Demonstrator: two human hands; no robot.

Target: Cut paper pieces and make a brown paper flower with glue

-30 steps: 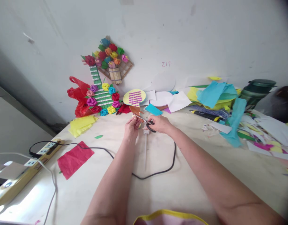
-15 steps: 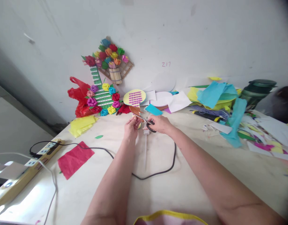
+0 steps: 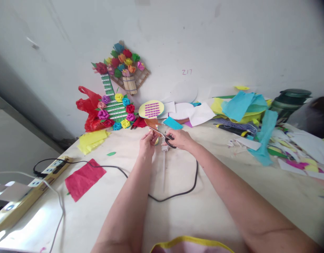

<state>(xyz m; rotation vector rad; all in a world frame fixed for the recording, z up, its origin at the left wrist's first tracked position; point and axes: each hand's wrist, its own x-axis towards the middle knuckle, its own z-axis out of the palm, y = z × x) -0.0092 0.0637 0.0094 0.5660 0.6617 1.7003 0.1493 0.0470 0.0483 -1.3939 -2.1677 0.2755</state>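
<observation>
My left hand pinches a small piece of orange-brown paper above the middle of the table. Scissors with black handles are in my right hand, their blades lying across the paper close to my left fingertips. Just behind my hands leans a yellow oval cutout with woven purple strips. Below them a white glue gun appears partly hidden, with a pale stick pointing toward me.
A power strip lies at left, its black cord looping under my arms. Red crepe paper, a flowered green paper guitar, blue paper and scraps lie around. A dark green jar stands at right.
The orange-brown paper has shifted slightly at the scissor blades. Both hands stay in nearly the same place, and everything else is unchanged.
</observation>
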